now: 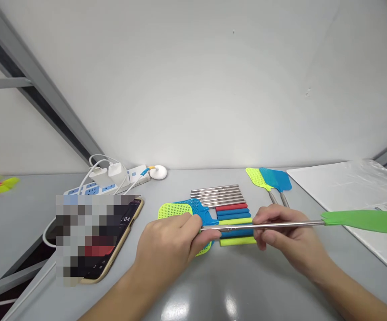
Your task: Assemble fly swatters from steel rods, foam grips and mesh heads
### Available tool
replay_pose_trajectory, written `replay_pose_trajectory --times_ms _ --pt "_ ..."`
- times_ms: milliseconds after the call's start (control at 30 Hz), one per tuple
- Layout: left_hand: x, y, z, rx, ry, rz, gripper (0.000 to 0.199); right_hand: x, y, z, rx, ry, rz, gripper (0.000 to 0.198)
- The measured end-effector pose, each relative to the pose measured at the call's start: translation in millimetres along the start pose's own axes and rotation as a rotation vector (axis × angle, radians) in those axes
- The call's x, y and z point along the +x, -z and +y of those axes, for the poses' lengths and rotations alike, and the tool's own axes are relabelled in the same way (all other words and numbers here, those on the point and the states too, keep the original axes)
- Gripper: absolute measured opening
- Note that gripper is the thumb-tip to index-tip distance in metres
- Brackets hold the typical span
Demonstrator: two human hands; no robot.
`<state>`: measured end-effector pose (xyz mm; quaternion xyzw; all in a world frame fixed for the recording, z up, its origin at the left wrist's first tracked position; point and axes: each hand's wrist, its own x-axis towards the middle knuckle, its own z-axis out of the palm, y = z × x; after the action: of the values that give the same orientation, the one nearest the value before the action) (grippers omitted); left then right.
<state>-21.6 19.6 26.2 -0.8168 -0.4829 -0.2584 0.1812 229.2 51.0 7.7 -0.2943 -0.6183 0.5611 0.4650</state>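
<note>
A fly swatter with a green head (364, 220) and a slim metal rod (243, 227) is held level across the view. The head, at the right end, appears nearly edge-on. My left hand (173, 240) is closed round the rod's left end, thumb along it, and hides that end. Further right, my right hand (280, 236) pinches the rod between thumb and fingers. Behind and below the rod lie blue and yellow-green swatter heads (193, 207), partly covered by my left hand. Red, blue and yellow-green tubes (233, 215) lie beside them, with several metal rods (217, 195) farther back.
Two swatters, one yellow-green (259, 177) and one blue (277, 179), lie at the back. A white plastic-wrapped sheet (334, 183) is at right. On the left are a phone (126, 227), partly pixelated, and a power strip (92, 190) with white plugs and cables.
</note>
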Motion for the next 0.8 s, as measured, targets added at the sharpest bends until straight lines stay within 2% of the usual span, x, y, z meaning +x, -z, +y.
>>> replay_pose_trajectory --times_ms 33,133,267,400,500,600,733,800 --pt "0 0 -1 0.006 -0.003 0.002 0.05 0 3 1 0.027 -0.007 -0.001 0.007" --pt "0 0 -4 0.023 -0.005 0.004 0.051 -1 7 3 0.079 -0.015 -0.018 0.018" --pt "-1 1 1 0.059 0.012 -0.006 0.051 -2 1 4 0.078 0.0 0.016 0.012" --pt "-1 0 18 0.036 -0.005 -0.042 0.053 -9 -13 5 -0.057 -0.005 -0.004 0.004" --pt "-2 -2 27 0.002 -0.032 -0.064 0.052 -13 -20 4 -0.2 -0.014 0.046 0.009" --pt "-2 -2 25 0.009 -0.025 -0.066 0.053 -9 -18 4 -0.242 -0.016 0.058 0.016" --pt "-1 -3 10 0.031 0.019 -0.038 0.052 -1 -4 9 -0.093 -0.088 0.036 0.018" --pt "-2 -4 2 0.038 0.029 -0.019 0.049 1 3 12 -0.002 -0.067 0.033 0.017"
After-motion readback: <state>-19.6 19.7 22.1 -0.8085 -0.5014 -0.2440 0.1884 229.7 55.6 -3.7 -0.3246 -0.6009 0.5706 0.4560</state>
